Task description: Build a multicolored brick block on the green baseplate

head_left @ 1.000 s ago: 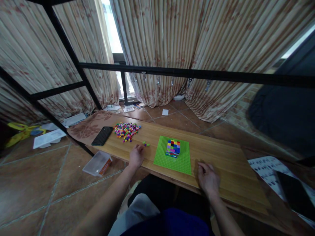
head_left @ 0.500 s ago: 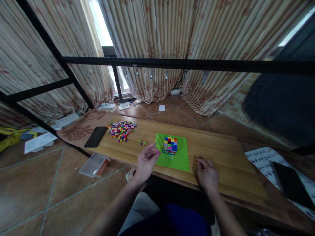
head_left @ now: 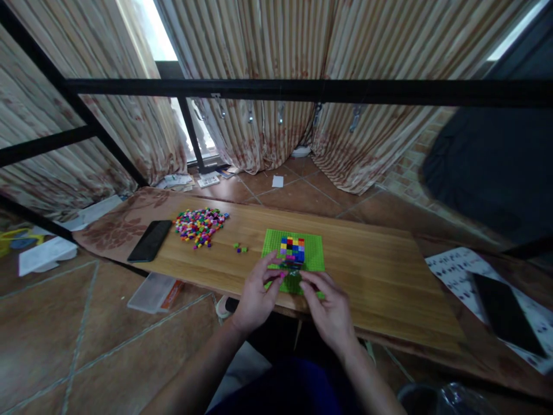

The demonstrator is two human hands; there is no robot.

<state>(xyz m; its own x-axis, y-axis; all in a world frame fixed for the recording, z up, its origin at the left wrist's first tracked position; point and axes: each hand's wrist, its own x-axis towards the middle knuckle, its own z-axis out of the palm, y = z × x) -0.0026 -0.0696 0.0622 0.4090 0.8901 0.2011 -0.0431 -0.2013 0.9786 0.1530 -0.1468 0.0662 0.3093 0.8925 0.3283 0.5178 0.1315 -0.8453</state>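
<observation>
Pinched between the thumb and fingers of my left hand [head_left: 257,294] is a small pink toy brick [head_left: 282,275], just in front of a block of stacked multicoloured bricks [head_left: 292,249]. That block stands on a green studded baseplate [head_left: 314,245]. My right hand [head_left: 330,308] is over the plate's near right part, thumb and index finger stretched toward the left hand with a small gap between their tips and nothing visible in them. The two hands partly cover the front of the plate.
A heap of loose coloured bricks [head_left: 199,226] lies to the left on the wooden board [head_left: 367,259], with several single bricks [head_left: 240,248] nearer the plate. A black phone [head_left: 150,241] is at the far left. A dark tablet-like slab [head_left: 505,311] rests on a printed sheet [head_left: 453,282] at right.
My right hand has moved left from the bare wood to the baseplate, its fingers reaching out. My left hand, still pinching the pink brick, has come slightly lower in front of the block. The view has shifted.
</observation>
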